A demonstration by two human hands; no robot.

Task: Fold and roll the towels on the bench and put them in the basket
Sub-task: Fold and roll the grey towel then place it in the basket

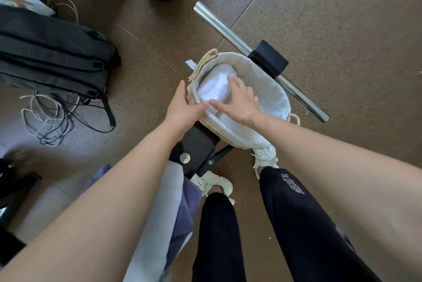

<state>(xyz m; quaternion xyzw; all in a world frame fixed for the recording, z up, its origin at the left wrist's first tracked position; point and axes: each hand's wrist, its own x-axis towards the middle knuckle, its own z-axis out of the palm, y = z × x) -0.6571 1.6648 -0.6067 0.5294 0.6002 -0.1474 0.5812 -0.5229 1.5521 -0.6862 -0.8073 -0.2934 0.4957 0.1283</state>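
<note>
Brown floor (319,18), basket (271,89), white towel (214,87) (rolled), right hand (239,101) pressing

The only writing in view is a single line of white outlined capital lettering (293,184) that runs lengthwise down the dark trouser leg (303,224) on the person's right, just above the ankle cuff. It looks like one word of about ten letters, seemingly beginning with "B" and ending in "TR", but the letters between are too small and warped to read with certainty. A small white tag (191,64) sticks out at the basket (262,69) rim, and any print on it is illegible.
</note>
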